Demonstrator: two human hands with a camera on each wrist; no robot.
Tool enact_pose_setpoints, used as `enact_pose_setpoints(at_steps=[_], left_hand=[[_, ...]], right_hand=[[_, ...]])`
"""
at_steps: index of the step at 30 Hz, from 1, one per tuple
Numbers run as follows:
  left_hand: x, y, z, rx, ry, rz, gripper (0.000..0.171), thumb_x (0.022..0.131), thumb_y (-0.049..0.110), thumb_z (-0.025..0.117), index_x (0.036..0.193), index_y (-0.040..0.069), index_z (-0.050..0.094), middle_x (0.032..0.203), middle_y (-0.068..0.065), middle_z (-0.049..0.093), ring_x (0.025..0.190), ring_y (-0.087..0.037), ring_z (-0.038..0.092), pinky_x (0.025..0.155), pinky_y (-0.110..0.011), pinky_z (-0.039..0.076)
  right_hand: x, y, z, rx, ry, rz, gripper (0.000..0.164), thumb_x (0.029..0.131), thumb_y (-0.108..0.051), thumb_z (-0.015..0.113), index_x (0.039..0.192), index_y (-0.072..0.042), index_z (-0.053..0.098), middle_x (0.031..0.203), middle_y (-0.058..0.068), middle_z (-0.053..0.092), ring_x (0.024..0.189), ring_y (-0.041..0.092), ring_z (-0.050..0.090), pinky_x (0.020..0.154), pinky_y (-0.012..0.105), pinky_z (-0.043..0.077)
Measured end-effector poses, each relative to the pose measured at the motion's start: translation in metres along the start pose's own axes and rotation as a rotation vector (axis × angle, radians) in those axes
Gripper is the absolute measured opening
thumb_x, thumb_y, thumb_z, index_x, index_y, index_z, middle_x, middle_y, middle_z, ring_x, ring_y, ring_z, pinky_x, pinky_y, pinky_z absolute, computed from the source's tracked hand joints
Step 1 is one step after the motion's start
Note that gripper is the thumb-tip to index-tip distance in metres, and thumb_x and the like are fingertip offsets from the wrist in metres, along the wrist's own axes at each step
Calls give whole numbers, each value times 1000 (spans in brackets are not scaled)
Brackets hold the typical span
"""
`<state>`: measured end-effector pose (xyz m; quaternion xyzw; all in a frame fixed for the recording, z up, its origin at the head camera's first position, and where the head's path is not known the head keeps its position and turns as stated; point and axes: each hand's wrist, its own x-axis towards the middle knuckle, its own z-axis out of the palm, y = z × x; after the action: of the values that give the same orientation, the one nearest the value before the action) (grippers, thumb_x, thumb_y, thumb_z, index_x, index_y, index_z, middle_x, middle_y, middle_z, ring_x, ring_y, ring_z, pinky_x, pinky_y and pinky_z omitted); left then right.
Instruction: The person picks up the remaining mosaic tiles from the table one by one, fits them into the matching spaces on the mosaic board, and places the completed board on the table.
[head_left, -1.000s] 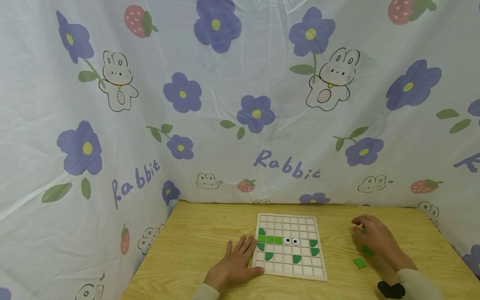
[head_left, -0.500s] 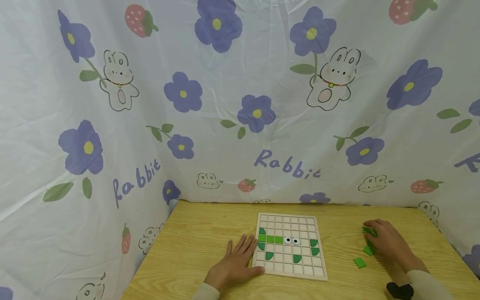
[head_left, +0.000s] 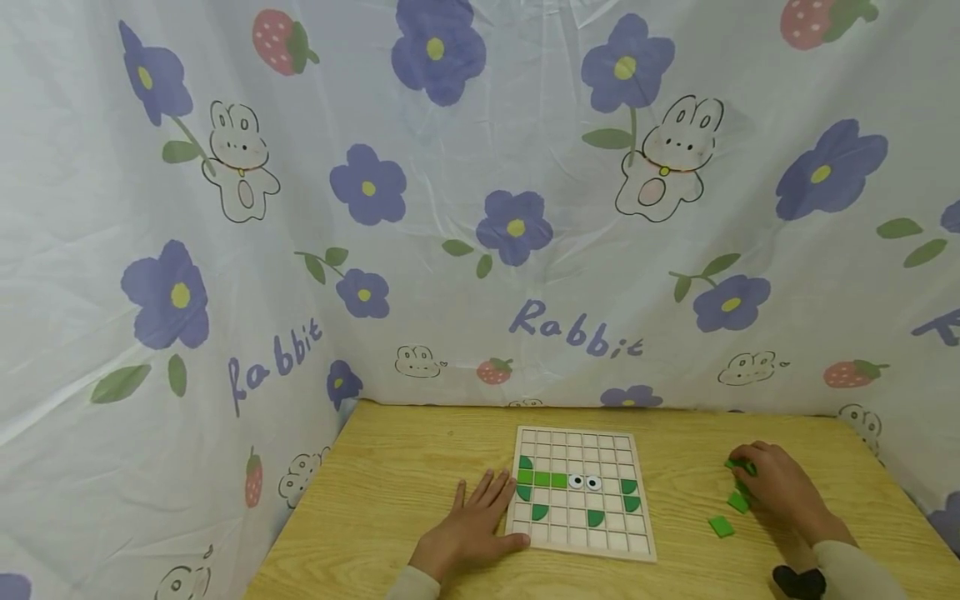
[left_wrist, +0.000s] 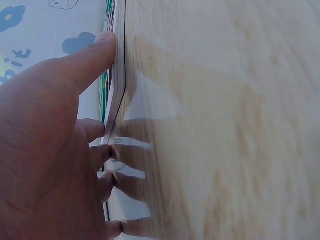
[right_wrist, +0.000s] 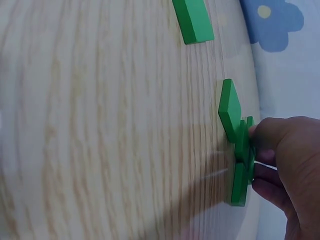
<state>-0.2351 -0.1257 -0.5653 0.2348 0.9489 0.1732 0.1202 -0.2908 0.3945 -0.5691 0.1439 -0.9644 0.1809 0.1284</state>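
A cream grid board point(head_left: 577, 540) lies on the table. A row of light green square tiles point(head_left: 542, 479), two round eye pieces point(head_left: 584, 482) and several dark green quarter-circle pieces point(head_left: 596, 518) sit in its cells. My left hand point(head_left: 471, 523) rests flat with fingers spread, its fingertips and thumb touching the board's left edge. To the right, my right hand point(head_left: 780, 487) pinches a green tile point(right_wrist: 251, 150) between thumb and fingers, low over a small cluster of other green tiles point(right_wrist: 240, 182). Part of that cluster is hidden behind the hand in the head view.
One loose green square tile point(head_left: 722, 526) lies nearer the front, between board and right hand. A black object point(head_left: 798, 582) shows by the right sleeve. Behind the wooden table point(head_left: 390, 467) hangs a white curtain point(head_left: 435, 275) printed with flowers and rabbits.
My right hand has shifted right and slightly nearer, onto the green tiles, and its fingers have closed on one. The left hand and the board stay put.
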Motion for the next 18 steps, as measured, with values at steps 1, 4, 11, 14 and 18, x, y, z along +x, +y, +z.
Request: enact_pose_setpoints(at_steps=[1, 4, 11, 14, 18], left_hand=[[0, 0, 0, -2, 0, -1, 95, 103, 69, 54, 173, 18, 18, 182, -6, 11, 169, -34, 7, 129, -73, 4], [0, 1, 0, -6, 1, -2, 94, 103, 69, 54, 173, 18, 18, 181, -6, 11, 168, -34, 7, 129, -73, 5], [-1, 0, 0, -14, -2, 0, 94, 103, 69, 53, 173, 18, 17, 182, -6, 10, 169, -34, 7, 130, -73, 4], [0, 0, 1, -10, -1, 1, 94, 103, 70, 53, 174, 18, 17, 182, -6, 10, 169, -34, 7, 130, -73, 4], [0, 0, 1, -1, 5, 1, 94, 103, 69, 53, 174, 19, 17, 182, -6, 10, 169, -34, 7, 129, -73, 4]], right_hand=[[1, 0, 0, -1, 0, 4, 13, 94, -7, 79, 106, -3, 77, 101, 11, 72, 94, 37, 69, 85, 60, 58], [2, 1, 0, 0, -7, 14, 13, 94, -6, 78, 107, -2, 76, 100, 11, 70, 92, 36, 69, 83, 59, 58], [2, 2, 1, 11, -19, 27, 16, 94, -7, 77, 109, -2, 76, 99, 10, 69, 89, 31, 67, 80, 57, 58], [2, 2, 2, 13, -7, 25, 16, 95, -7, 77, 109, -1, 76, 100, 10, 69, 91, 33, 67, 81, 59, 58], [2, 1, 2, 16, 8, 19, 17, 95, -8, 76, 110, 0, 76, 101, 11, 69, 92, 35, 67, 82, 60, 58]])
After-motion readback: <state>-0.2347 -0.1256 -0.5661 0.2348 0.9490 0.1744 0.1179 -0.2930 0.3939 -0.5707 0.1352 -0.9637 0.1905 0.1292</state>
